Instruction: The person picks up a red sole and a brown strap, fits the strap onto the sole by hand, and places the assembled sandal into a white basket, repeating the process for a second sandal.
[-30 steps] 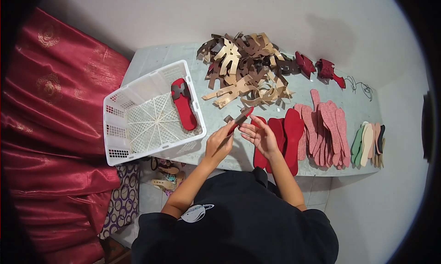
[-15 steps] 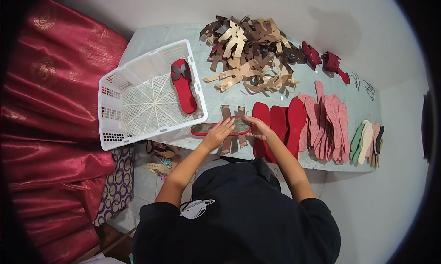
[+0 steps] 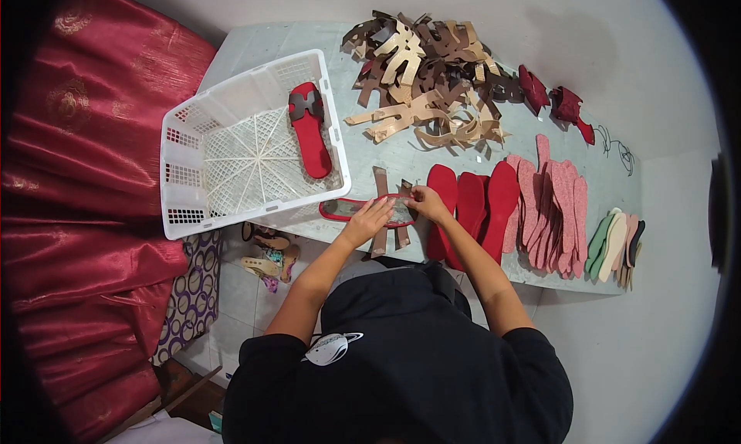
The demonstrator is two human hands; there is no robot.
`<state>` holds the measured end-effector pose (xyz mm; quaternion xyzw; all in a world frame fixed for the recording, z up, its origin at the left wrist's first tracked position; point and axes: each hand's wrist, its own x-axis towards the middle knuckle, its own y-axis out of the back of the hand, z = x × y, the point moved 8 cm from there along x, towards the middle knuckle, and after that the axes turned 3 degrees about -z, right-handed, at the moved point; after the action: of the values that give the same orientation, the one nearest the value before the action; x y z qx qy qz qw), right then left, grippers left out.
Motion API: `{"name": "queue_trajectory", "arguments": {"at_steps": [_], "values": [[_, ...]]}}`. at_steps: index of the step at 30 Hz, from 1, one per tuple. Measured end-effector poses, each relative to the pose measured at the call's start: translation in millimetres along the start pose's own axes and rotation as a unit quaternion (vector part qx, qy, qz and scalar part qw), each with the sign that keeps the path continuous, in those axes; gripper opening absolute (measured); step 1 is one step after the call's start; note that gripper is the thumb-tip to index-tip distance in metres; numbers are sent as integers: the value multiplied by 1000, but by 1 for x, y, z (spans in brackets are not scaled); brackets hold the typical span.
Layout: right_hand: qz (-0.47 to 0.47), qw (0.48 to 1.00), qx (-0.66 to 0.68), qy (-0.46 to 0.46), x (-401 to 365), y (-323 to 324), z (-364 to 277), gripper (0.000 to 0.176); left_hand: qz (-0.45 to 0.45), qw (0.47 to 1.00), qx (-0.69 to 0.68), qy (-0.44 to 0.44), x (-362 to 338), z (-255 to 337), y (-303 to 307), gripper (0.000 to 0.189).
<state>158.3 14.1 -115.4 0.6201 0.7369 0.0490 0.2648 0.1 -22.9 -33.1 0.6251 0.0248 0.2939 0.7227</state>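
Observation:
A red-edged sandal sole [image 3: 337,208] lies underside up near the table's front edge. Beneath it runs a brown sandal upper [image 3: 380,183], its strap ends sticking out on both sides. My left hand [image 3: 368,221] rests on the sole with fingers stretched out flat. At the sole's right end, my right hand [image 3: 429,205] has its fingertips closed on one strap end of the upper by the far edge. Just right of this hand stand red sandal soles [image 3: 441,212] in a row.
A white plastic basket [image 3: 258,216] at the left holds one red sandal [image 3: 311,139] with a dark strap. Brown and gold uppers [image 3: 428,81] are heaped at the back. Pink soles [image 3: 567,212] and green and cream soles [image 3: 614,247] lie to the right. A red curtain [image 3: 85,212] hangs at far left.
My right hand has moved from the sole's right end to the far-side strap end and closed its fingertips there. The left hand still lies on the sole. The view has shifted slightly.

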Motion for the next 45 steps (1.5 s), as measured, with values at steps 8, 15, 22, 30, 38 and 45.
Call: {"name": "queue_trajectory", "arguments": {"at_steps": [8, 15, 22, 30, 38, 45], "values": [[127, 986, -106, 36, -33, 11, -61, 31, 3, 999, 47, -11, 1, 3, -2, 34], [145, 966, -188, 104, -67, 12, -89, 46, -9, 998, 59, 0, -1, 2, -8, 33], [6, 920, -309, 240, -104, 2, -94, 44, -22, 998, 54, -3, 0, 3, -7, 33], [24, 881, -380, 281, -115, -18, -94, 43, -7, 999, 42, 1, 0, 2, -7, 32], [52, 870, -382, 308, -120, -19, -87, 25, -13, 999, 46, -6, 0, 3, -7, 32], [78, 884, -339, 313, -117, -7, -96, 12, -20, 999, 49, 1, 0, 4, -7, 33]]}}
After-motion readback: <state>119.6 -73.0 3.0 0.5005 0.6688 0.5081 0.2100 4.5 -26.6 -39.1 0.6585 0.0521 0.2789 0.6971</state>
